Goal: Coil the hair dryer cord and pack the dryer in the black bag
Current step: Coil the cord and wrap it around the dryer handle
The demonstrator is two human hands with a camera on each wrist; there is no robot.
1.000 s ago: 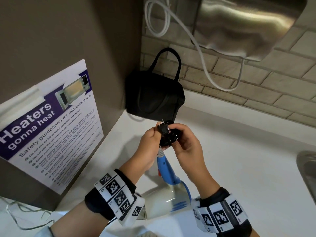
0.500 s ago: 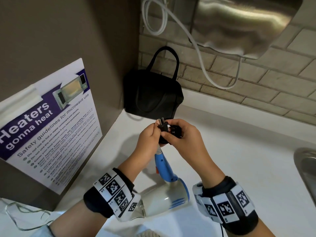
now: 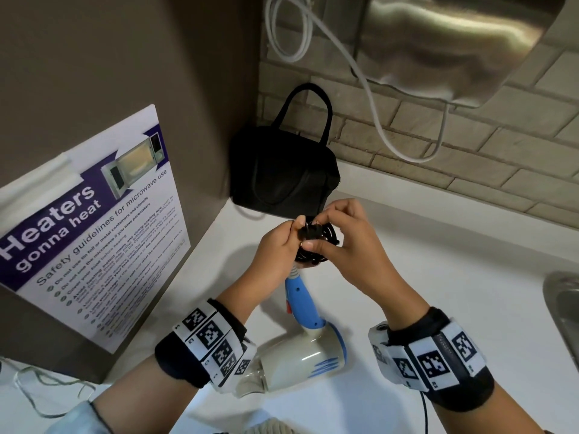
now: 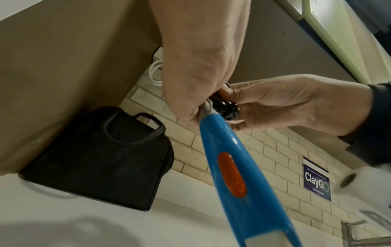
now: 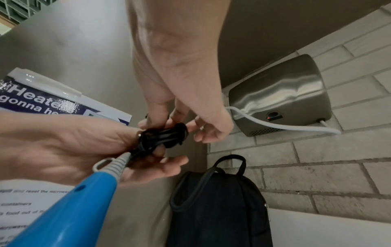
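Nearest you, at 6 o'clock in the head view, the dryer [image 3: 300,361] hangs under your wrists above the white counter [image 3: 438,277], its cream body low and its blue handle [image 3: 299,300] running up toward 12 o'clock into your hands. An orange switch [image 4: 231,175] sits on the handle. Just past the handle's ribbed grey collar [image 5: 119,163], your hands meet around the cord [image 3: 316,242], which is bunched in a tight black bundle. Your left hand [image 3: 275,249] grips the bundle at the 9 o'clock side, fingers curled round it beside the collar. Your right hand [image 3: 351,242] pinches the bundle from 3 o'clock, thumb below and fingertips on top. The plug [image 3: 308,231] lies on top of the coils between your fingers.

Beyond your hands, at 12 o'clock, the bag [image 3: 282,173] stands upright in the corner, handles up, apart from the cord. A poster [image 3: 87,227] leans at 9 o'clock. A steel hand dryer [image 3: 454,42] hangs on the brick wall at 1 o'clock, a white cable [image 3: 369,98] looping beneath it. A sink [image 3: 564,308] edges in at 3 o'clock.
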